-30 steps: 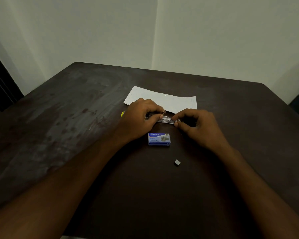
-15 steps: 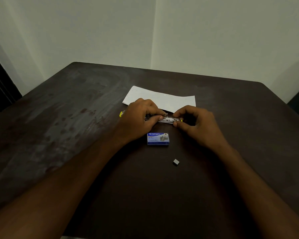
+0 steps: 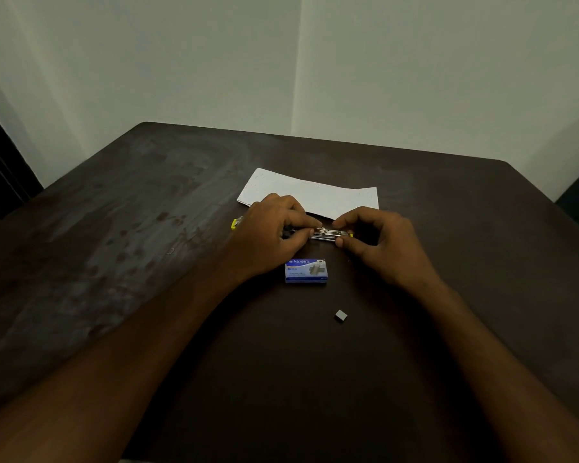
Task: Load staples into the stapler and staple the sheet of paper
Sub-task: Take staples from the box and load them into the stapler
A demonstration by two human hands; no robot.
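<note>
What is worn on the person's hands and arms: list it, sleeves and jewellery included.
Nothing worn shows. The left hand and right hand are bare: no gloves, rings or watch visible. The left forearm and right forearm are sleeveless to the frame's edge.

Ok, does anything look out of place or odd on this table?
Just a small grey block, maybe staples, lying loose on the table, apart from the staple box and the stapler. Nothing looks spilled or damaged.
</note>
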